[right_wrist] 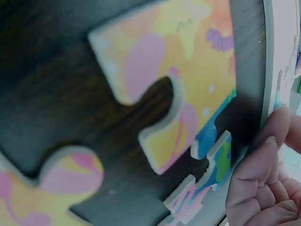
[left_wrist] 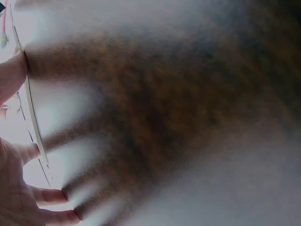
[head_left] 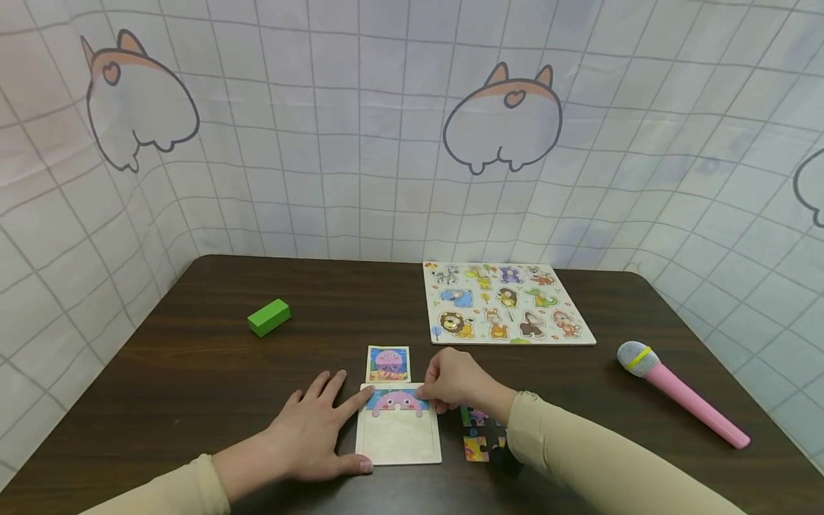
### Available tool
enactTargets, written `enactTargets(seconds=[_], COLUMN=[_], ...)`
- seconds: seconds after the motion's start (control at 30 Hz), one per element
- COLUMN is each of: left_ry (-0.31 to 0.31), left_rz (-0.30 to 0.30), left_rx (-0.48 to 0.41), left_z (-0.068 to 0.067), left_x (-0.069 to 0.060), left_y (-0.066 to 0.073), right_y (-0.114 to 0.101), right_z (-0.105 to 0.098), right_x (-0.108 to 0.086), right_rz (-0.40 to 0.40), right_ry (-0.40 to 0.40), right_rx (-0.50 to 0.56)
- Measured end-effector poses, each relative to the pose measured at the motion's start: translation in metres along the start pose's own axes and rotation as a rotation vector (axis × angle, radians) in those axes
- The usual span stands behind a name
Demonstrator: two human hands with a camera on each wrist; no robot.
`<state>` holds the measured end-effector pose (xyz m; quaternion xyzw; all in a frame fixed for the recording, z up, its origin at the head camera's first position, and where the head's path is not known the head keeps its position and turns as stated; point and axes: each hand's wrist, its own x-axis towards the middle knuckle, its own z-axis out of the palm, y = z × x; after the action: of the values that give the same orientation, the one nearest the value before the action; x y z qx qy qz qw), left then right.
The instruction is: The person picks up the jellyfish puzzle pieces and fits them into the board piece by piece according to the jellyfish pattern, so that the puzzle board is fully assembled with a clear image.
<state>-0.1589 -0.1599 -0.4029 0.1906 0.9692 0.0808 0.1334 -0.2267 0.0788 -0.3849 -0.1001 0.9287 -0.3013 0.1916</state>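
A pale square puzzle frame [head_left: 398,440] lies on the dark table, its top part filled by pieces forming a pink jellyfish head [head_left: 395,402]. My left hand [head_left: 309,433] is spread flat, index fingertip and thumb against the frame's left edge; the left wrist view shows the hand [left_wrist: 16,183] at that edge. My right hand [head_left: 460,383] has its fingers curled at the frame's upper right corner, touching the pieces there; whether it pinches one is hidden. Loose puzzle pieces [head_left: 476,449] lie right of the frame, large in the right wrist view as a yellow piece [right_wrist: 146,61].
A jellyfish picture card [head_left: 388,365] touches the frame's far side. Further back lie a green block [head_left: 269,317] and an animal puzzle board [head_left: 508,304]. On the right is a pink toy microphone [head_left: 692,402]. A white gridded curtain [head_left: 373,143] surrounds the table's back and sides.
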Motion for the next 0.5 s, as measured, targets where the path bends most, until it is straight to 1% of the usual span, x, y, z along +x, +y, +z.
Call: enactTargets(seconds=[0.13, 0.27, 0.5], left_ry=[-0.001, -0.003, -0.008], left_rz=[0.000, -0.001, -0.003], left_rx=[0.000, -0.005, -0.006], left_z=[0.0001, -0.0001, -0.0016], left_x=[0.0001, -0.0002, -0.0001], left_y=[-0.0001, 0.0002, 0.0007], right_y=[-0.0002, -0.0009, -0.0029], right_z=[0.0000, 0.0006, 0.0015], right_x=[0.0000, 0.0003, 0.0016], right_rz=[-0.013, -0.032, -0.024], right_ry=[-0.009, -0.014, -0.012], right_rx=[-0.009, -0.045, -0.074])
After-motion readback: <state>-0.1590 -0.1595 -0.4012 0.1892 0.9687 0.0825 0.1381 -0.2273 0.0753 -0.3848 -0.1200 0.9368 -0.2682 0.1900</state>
